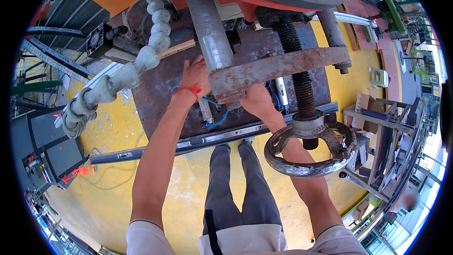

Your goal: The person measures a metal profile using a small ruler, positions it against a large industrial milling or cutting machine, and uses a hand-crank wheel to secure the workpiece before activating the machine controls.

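Nearest me, the handwheel [309,153] is jutting across the right forearm. Right hand [257,101] is bending in beside the bar [283,63]; left hand [195,78] is reaching by the post [207,26], fingers pointing forward. Fingertips are hiding; cannot tell either grip. Cylinders [281,93] with blue hose [218,123] are sitting beside the right hand and between the wrists: probably light, rigid, slick; best held mid-barrel.
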`<state>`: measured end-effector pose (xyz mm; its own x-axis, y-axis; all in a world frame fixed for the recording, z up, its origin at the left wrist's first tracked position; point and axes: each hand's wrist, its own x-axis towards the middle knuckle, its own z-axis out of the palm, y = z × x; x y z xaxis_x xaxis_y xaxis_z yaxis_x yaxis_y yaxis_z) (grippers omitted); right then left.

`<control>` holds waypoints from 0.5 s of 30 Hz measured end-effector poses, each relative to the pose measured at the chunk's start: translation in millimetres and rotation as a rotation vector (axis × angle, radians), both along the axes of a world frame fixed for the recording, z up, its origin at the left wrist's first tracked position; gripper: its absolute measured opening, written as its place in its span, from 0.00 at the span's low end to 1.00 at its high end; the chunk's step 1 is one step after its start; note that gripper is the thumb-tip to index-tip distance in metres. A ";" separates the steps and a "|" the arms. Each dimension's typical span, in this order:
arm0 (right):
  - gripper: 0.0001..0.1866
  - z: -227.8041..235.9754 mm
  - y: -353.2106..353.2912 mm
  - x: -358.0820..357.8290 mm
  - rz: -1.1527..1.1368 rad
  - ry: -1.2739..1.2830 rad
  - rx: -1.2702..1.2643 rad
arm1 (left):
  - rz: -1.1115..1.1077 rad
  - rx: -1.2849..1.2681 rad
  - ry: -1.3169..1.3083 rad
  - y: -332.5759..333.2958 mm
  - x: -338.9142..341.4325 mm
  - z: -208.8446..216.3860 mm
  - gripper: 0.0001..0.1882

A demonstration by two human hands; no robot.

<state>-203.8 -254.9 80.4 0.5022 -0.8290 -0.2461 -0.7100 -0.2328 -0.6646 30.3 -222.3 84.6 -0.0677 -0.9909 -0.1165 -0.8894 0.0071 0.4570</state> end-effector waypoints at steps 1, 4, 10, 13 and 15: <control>0.16 6.1 -0.7 0.1 -0.029 0.024 0.046 | 0.000 0.005 -0.011 0.1 1.5 -2.1 0.19; 0.13 -3.0 0.2 -3.2 0.001 -0.002 -0.217 | 0.024 0.028 -0.001 -7.4 4.2 -28.8 0.17; 0.09 -23.4 3.6 0.1 -0.199 -0.170 -0.271 | -0.064 -0.385 -0.251 3.7 2.6 -54.8 0.19; 0.09 -15.4 10.7 14.2 -0.318 -0.198 -0.077 | -0.022 -0.212 -0.126 3.1 3.4 -51.9 0.20; 0.10 -6.0 11.7 21.2 -0.355 -0.096 0.014 | -0.029 -0.190 -0.147 2.8 6.3 -56.6 0.20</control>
